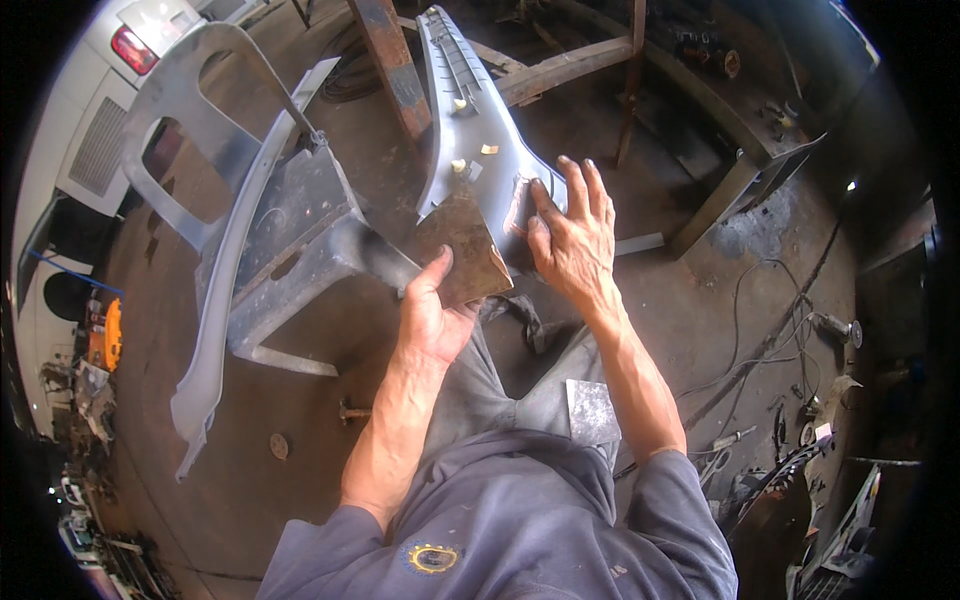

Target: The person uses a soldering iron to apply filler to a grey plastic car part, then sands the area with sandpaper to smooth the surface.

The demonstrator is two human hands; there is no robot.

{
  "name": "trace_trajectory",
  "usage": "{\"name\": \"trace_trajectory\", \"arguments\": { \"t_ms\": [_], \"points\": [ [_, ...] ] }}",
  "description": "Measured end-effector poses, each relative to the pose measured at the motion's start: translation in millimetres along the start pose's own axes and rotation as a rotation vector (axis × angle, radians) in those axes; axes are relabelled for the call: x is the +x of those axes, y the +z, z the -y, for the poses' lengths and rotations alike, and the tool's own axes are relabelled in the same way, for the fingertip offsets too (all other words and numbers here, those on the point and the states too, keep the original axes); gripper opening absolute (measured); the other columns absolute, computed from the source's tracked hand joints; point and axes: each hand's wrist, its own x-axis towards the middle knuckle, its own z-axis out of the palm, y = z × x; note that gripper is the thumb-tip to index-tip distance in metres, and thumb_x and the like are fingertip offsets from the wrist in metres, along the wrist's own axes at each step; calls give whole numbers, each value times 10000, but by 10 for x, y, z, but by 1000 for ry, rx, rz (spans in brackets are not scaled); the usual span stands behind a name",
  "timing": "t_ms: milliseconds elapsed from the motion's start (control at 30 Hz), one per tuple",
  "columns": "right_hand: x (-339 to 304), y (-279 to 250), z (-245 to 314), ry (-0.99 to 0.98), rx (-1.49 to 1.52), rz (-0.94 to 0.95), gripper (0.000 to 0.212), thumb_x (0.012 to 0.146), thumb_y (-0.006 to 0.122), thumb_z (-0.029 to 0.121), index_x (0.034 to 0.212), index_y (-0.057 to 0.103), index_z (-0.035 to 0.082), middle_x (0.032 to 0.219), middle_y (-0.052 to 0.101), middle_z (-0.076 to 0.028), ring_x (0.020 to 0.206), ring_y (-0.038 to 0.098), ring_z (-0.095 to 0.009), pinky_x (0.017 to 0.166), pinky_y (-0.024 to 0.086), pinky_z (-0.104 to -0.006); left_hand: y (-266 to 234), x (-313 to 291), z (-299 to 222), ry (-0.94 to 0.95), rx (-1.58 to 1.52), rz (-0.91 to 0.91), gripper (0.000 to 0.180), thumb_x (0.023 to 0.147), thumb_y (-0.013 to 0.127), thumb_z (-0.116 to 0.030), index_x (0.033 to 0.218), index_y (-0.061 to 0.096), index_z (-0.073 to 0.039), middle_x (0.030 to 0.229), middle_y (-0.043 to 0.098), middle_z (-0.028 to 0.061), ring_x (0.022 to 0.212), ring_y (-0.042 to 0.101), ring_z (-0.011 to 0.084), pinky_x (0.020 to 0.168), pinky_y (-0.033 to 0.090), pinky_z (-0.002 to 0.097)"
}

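My left hand (437, 318) grips a brown, worn flat plate (463, 245) by its near edge, thumb on top. Behind the plate a long silver-grey moulded panel (470, 120), seemingly vehicle trim, extends away from me. A rough pinkish patch (517, 208) marks its right side. Over that side is my right hand (578, 228), fingers apart, index fingertip at the patch's edge; I see nothing held in it. Small pale yellowish pieces (489, 150) sit on the panel. The plate hides the panel's near end.
A grey plastic chair (290, 230) stands at left, a long grey trim strip (235, 270) leaning across it. Rusty metal legs (390, 65) rise beyond the panel. Cables (765, 320) and tools lie on the right floor. A whitish square sheet (592, 411) rests on my thigh.
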Motion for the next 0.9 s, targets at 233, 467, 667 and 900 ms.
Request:
{"name": "trace_trajectory", "arguments": {
  "t_ms": [233, 467, 667, 900],
  "points": [
    [-22, -109, -2, 106, 307, 26, 417, 820, 545, 241, 1174, 712, 97, 1453, 444, -192, 1416, 314, -371, 1130, 303, -531, 10, -6, -48, -17, 3, 38, 309, 985, 548, -178, 1249, 540, -19, 1179, 650, 134, 1068, 651, 262, 911, 552, 410],
    [-565, -422, -253, 368, 1284, 6, 635, 798, 591, -79, 1406, 532, 95, 1166, 625, -104, 1001, 627, -154, 813, 533, -280, -75, -350, -161, -2, 143, -5, 359, 993, 514, -168, 1316, 498, -12, 1226, 626, 140, 1121, 622, 276, 983, 504, 452],
    [-895, -523, 162, 254, 1689, 122, 795, 849, 733, 52, 1529, 344, 186, 1135, 533, -94, 909, 599, -174, 810, 536, -323, 263, -950, 57, 10, 78, -52, 338, 993, 492, -144, 1316, 501, -45, 1222, 619, 111, 1116, 621, 252, 963, 515, 415],
    [-858, -573, 466, 431, 1490, -350, 257, 861, 703, -47, 1074, 741, 93, 1090, 609, -79, 959, 569, -147, 792, 493, -276, 689, -881, 317, -173, -124, 131, 326, 1023, 437, -132, 1332, 469, -35, 1267, 575, 120, 1164, 588, 243, 1025, 483, 417]
  ]
}}
